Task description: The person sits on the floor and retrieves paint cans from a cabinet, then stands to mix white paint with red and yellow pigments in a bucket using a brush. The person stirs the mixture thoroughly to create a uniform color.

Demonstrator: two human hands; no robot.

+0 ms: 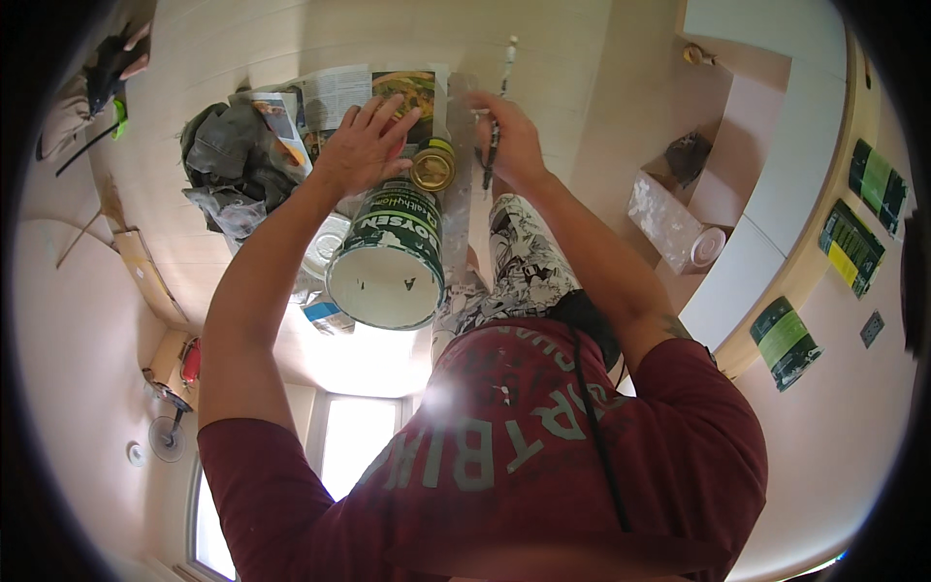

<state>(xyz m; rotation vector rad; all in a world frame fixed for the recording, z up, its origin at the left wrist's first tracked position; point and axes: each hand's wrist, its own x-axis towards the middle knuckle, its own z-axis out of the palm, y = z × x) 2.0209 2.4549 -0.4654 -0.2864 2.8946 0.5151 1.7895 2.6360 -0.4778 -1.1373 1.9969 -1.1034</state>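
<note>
Large green-and-white paint bucket (388,257): landmark, its round base facing the camera. Small brass-coloured tin (433,165): just beyond the bucket, touching it. Left hand (364,145): fingers spread flat, gripping nothing, beside the tin. Right hand (509,136): curled round a thin dark tool (491,155), long axis running away from the bucket toward the newspaper (339,92).

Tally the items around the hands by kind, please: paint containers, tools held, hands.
Large paint buckets: 1, green and white
Small cans: 1, gold-lidded
Brushes in a grip: 1, held by the right hand
Hands: 2, counting the left hand, resting open by the bucket
Total: 5
</note>
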